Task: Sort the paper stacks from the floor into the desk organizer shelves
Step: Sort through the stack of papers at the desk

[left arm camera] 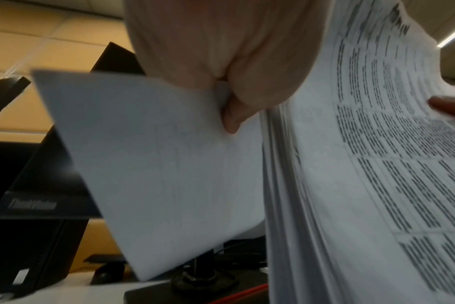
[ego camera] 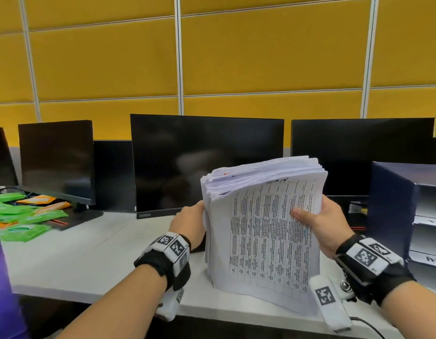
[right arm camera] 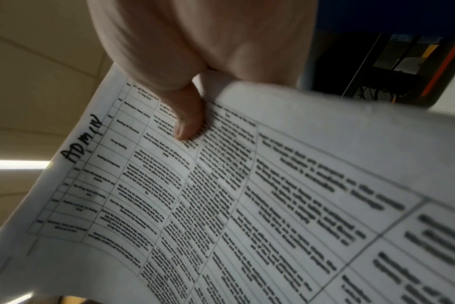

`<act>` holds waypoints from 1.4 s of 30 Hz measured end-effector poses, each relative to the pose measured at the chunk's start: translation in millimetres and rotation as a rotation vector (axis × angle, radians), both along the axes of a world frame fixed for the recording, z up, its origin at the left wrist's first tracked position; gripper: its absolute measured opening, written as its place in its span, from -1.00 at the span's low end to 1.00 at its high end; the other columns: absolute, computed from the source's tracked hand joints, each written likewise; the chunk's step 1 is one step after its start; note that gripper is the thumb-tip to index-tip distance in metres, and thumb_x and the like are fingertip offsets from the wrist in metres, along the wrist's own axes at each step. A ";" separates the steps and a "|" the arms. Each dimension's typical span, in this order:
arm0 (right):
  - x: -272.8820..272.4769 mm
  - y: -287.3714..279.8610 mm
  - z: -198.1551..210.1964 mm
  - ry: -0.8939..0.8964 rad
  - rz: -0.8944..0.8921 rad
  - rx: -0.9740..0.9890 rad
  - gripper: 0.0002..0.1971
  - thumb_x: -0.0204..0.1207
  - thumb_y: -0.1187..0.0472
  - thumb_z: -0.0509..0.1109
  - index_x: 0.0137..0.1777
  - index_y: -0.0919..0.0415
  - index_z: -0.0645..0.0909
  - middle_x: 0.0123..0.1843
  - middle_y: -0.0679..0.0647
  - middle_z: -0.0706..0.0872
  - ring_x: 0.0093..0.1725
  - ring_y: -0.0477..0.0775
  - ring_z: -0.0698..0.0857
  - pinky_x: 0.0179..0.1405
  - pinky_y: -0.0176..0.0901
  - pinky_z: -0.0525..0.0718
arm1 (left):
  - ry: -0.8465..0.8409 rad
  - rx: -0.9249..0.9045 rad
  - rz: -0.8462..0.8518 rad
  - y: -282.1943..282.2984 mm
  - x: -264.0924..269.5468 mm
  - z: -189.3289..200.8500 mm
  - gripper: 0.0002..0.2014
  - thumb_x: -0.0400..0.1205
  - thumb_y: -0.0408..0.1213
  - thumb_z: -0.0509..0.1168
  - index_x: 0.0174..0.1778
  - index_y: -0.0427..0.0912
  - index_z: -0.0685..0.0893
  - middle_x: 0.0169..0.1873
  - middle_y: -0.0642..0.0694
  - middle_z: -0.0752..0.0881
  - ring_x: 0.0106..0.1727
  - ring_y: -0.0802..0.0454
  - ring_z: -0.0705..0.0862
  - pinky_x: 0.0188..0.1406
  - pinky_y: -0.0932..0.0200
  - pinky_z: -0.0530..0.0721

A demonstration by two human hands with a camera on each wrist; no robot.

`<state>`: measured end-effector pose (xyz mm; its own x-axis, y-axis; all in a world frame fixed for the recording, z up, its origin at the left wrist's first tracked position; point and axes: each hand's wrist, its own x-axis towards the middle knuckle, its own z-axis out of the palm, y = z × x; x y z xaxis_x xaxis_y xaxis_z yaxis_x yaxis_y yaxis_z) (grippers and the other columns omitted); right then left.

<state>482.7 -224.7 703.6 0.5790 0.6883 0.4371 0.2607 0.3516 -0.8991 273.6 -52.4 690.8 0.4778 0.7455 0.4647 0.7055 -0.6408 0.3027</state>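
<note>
- Both hands hold the paper stack up on its edge over the counter.
- Left hand and right hand each keep a tight grip on one side.
- Next (I think): slide it into the desk organizer, likely the shelf matching "ADMIN".

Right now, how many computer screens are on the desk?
4: one cut off at far left, one left, one centre behind the papers, one right. More may be hidden.

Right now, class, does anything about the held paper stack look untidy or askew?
Yes. The paper stack is ragged: its top-left sheets fan out unevenly, and one loose sheet splays away by the left hand.
</note>
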 end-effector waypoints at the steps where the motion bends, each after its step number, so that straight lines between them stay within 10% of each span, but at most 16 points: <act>1: 1.1 -2.7 -0.2 0.009 0.004 0.002 -0.67 0.48 0.54 0.35 0.07 0.09 0.61 0.11 0.18 0.75 0.13 0.18 0.73 0.21 0.26 0.65 | -0.045 0.011 -0.026 -2.5 -1.0 4.5 -0.56 0.64 -0.49 0.08 0.40 -0.03 0.51 0.01 -0.22 0.73 0.03 -0.25 0.71 0.06 -0.09 0.71; 6: 9.7 -14.2 -1.4 0.115 0.082 0.043 -0.69 0.42 0.44 0.45 0.13 0.19 0.60 0.13 0.27 0.75 0.18 0.33 0.72 0.21 0.37 0.62 | -0.216 0.224 -0.156 -16.1 -5.4 18.5 -0.78 0.68 -0.42 0.19 0.09 -0.13 0.71 -0.16 -0.14 0.79 -0.16 -0.14 0.72 -0.12 0.12 0.69; 9: 18.3 -18.6 -2.7 0.147 0.166 0.045 -0.09 -0.23 -0.03 0.80 0.19 0.24 0.60 0.12 0.28 0.77 0.13 0.31 0.75 0.15 0.35 0.65 | -0.290 0.475 -0.316 -17.7 -8.9 22.8 -0.85 0.60 -0.23 0.28 -0.10 -0.15 0.75 -0.21 -0.05 0.80 -0.27 -0.07 0.71 -0.29 0.24 0.68; 11: 20.5 -19.7 -2.0 0.156 0.201 0.048 0.04 -0.38 -0.09 0.81 0.21 0.25 0.59 0.12 0.30 0.77 0.12 0.34 0.75 0.15 0.39 0.65 | -0.210 0.661 -0.375 -7.0 -10.8 21.6 -0.78 0.46 -0.40 0.43 0.00 -0.10 0.74 -0.04 -0.11 0.81 -0.03 -0.09 0.75 -0.06 -0.06 0.79; 14: 21.5 -22.9 2.9 0.219 0.208 0.043 -0.23 -0.06 0.16 0.76 0.22 0.23 0.59 0.13 0.33 0.76 0.11 0.39 0.75 0.08 0.37 0.69 | -0.034 0.828 -0.303 6.5 -12.7 24.0 -0.48 0.10 -0.67 0.61 -0.08 -0.13 0.82 0.08 -0.19 0.80 0.16 -0.24 0.74 0.28 -0.42 0.57; 17: 22.1 -23.2 6.1 0.290 0.244 0.033 -0.60 0.47 0.48 0.33 0.31 0.28 0.53 0.20 0.39 0.71 0.15 0.42 0.72 0.08 0.38 0.68 | 0.002 0.852 -0.312 6.6 -13.4 22.4 -0.53 0.19 -0.56 0.65 -0.03 -0.07 0.85 0.14 -0.11 0.78 0.27 -0.31 0.69 0.45 -0.48 0.27; 21: 21.7 -17.4 2.3 0.327 0.310 -0.054 -0.56 0.50 0.49 0.27 0.38 0.24 0.50 0.24 0.36 0.71 0.22 0.43 0.69 0.19 0.47 0.60 | -0.050 0.889 -0.442 -0.9 -13.6 23.0 -0.61 0.33 -0.43 0.63 0.07 -0.09 0.81 0.15 -0.09 0.78 0.30 -0.29 0.68 0.46 -0.50 0.19; 24: 17.8 -11.7 -1.2 0.284 0.333 -0.127 -0.55 0.46 0.49 0.30 0.36 0.25 0.52 0.22 0.38 0.71 0.23 0.43 0.68 0.27 0.49 0.53 | -0.103 0.949 -0.435 -20.4 -17.5 26.9 -0.64 0.56 -0.32 0.44 0.29 -0.18 0.63 0.22 -0.11 0.71 0.29 -0.11 0.63 0.33 -0.33 0.55; 28: 6.1 1.6 -5.9 0.202 0.296 -0.145 -0.60 0.48 0.52 0.31 0.31 0.27 0.55 0.19 0.36 0.73 0.24 0.41 0.68 0.31 0.45 0.52 | -0.086 0.683 -0.457 -7.5 -12.4 22.3 -0.55 0.60 0.20 0.11 0.34 0.12 0.52 0.25 0.24 0.69 0.31 0.25 0.61 0.46 0.27 0.47; 31: 2.8 8.9 -4.3 0.142 0.231 -0.119 -0.65 0.48 0.53 0.34 0.26 0.35 0.55 0.14 0.40 0.73 0.17 0.41 0.70 0.20 0.35 0.63 | -0.125 0.173 -0.557 4.2 -10.0 21.5 -0.63 0.59 -0.18 0.23 0.33 0.09 0.58 0.28 0.10 0.69 0.37 0.05 0.58 0.55 -0.13 0.31; 34: 5.0 8.5 2.9 0.110 0.259 -0.088 -0.65 0.45 0.54 0.37 0.24 0.42 0.54 0.12 0.43 0.73 0.10 0.43 0.73 -0.09 0.13 0.74 | -0.330 -0.184 -0.552 -7.1 -21.5 23.0 -0.60 0.38 -0.37 0.19 0.01 -0.01 0.82 0.34 0.00 0.64 0.40 0.05 0.49 0.61 -0.08 0.21; 38: 11.9 1.4 10.8 0.142 0.429 -0.084 -0.38 0.22 0.34 0.64 0.28 0.41 0.50 0.17 0.50 0.68 0.12 0.49 0.71 0.03 0.32 0.73 | -0.437 -0.491 -0.459 -1.9 -25.5 23.9 -0.77 0.64 -0.36 0.25 -0.35 -0.07 0.59 -0.24 -0.10 0.64 0.03 -0.17 0.58 0.36 -0.29 0.52; 42: 8.3 -0.5 15.6 0.079 0.538 -0.115 -0.63 0.45 0.57 0.32 0.27 0.46 0.50 0.14 0.50 0.69 0.09 0.46 0.73 -0.03 0.19 0.74 | -0.215 -0.774 -0.320 18.9 -13.4 3.7 -0.22 0.44 0.55 0.09 0.08 -0.09 0.76 -0.03 -0.12 0.81 0.10 -0.12 0.75 0.38 -0.25 0.54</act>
